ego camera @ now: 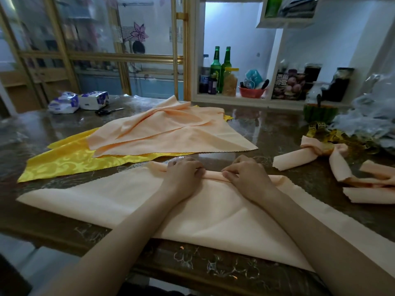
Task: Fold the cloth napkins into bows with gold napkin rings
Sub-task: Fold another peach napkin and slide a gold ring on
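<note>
A peach cloth napkin (119,201) lies spread as a triangle on the table in front of me. Its far point is rolled into a narrow fold. My left hand (183,173) and my right hand (243,174) sit side by side on that roll, fingers curled over it and gripping it. At the right lies a finished peach bow (299,158) held by a gold napkin ring (327,148). More gold rings (318,126) lie in a heap behind it.
A loose pile of peach napkins (171,129) lies on yellow patterned napkins (70,161) further back. Scissors (108,111) and tissue packs (94,99) lie at the back left. Crumpled plastic bags (372,120) sit at the right. Bottles (215,67) stand on a shelf beyond.
</note>
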A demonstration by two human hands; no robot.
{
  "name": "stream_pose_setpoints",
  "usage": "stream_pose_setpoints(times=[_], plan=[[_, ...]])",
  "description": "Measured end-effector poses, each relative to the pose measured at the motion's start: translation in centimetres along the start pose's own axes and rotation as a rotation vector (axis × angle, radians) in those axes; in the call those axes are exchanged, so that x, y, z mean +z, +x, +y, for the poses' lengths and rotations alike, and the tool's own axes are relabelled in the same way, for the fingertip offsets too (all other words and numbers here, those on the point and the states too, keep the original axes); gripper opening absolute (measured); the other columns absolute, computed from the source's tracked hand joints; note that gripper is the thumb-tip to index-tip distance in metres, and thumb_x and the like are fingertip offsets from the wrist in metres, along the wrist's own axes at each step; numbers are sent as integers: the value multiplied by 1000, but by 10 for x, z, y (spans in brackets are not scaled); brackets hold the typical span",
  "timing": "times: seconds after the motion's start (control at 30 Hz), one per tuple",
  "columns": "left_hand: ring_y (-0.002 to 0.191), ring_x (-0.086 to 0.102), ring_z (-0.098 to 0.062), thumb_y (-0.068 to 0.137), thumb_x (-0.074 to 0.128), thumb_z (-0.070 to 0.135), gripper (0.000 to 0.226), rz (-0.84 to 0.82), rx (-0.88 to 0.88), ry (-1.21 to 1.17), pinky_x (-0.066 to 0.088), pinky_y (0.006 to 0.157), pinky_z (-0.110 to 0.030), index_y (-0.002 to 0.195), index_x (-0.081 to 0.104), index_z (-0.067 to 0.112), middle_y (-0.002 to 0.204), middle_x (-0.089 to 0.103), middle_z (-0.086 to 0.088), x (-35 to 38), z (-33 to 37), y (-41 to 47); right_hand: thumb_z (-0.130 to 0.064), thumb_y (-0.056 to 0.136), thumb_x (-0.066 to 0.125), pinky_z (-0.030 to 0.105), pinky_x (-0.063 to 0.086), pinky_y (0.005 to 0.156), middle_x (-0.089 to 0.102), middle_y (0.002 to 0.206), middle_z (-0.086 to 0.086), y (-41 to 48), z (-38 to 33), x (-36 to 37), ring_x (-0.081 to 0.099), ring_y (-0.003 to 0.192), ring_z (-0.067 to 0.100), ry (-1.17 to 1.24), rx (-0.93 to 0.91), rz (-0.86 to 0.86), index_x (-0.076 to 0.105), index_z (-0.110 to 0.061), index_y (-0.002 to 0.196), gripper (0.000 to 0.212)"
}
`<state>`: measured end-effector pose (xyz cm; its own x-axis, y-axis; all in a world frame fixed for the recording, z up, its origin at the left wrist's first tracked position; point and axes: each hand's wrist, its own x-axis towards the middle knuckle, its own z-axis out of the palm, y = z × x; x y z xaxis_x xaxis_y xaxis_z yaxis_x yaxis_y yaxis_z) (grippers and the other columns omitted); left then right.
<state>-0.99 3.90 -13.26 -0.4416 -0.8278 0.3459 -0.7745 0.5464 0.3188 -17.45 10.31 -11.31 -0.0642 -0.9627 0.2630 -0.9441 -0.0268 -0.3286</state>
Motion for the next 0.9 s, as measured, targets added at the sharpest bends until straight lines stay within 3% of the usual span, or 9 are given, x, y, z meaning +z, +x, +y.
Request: stream_pose_setpoints(times=[0.2,0.3,0.4,0.5,0.6,0.73,0.8,0.9], plan=[[121,46,-13,95,44,23,28,-30,63,43,24,104,-33,111,66,27,122,60,9,1,-3,-1,-26,91,58,40,38,97,53,90,-10,-6,2,-7,52,104,18,94,6,-12,72,-24,107,21],[121,45,-14,93,40,25,31,-20,110,109,19,102,-30,114,64,28,121,59,9,-2,0,-5,-22,88,61,37,41,96,64,97,-5,-11,4,-11,56,101,15,122,11,4,72,-22,104,19],[116,48,-18,79,31,32,46,3,110,76,21,99,-30,109,65,26,115,61,6,-6,3,-10,-19,84,62,34,44,91,66,94,-3,-14,1,-13,58,96,15,122,2,32,71,-21,97,16],[110,52,-19,72,33,30,45,36,124,55,23,94,-28,101,66,23,108,63,5,-9,5,-12,-15,81,59,33,43,86,53,82,-8,-14,-4,-16,51,87,13,72,-58,22,63,-22,89,11],[104,53,-18,70,35,35,42,48,123,31,24,92,-28,94,66,21,100,63,5,-15,6,-16,-11,79,58,26,36,73,45,85,-7,-17,-8,-18,44,84,12,9,-135,-17,53,-23,85,14],[87,53,-19,74,18,50,59,89,144,-45,23,81,-27,74,64,13,81,59,3,-18,6,-18,-10,79,56,23,31,68,42,84,-10,-23,-11,-19,40,82,9,-32,-197,-83,51,-25,82,16],[82,52,-19,81,26,50,53,95,131,-14,26,80,-29,69,63,14,77,58,2,-16,9,-18,-16,81,56,26,39,72,48,86,-8,-25,-12,-22,47,82,10,11,-179,-126,56,-27,81,11],[91,58,-25,85,57,34,23,99,142,26,32,84,-33,72,62,15,85,64,-3,-11,11,-16,-23,85,58,28,46,79,53,88,-8,-22,-12,-26,53,82,9,72,-150,-125,68,-26,82,11]])
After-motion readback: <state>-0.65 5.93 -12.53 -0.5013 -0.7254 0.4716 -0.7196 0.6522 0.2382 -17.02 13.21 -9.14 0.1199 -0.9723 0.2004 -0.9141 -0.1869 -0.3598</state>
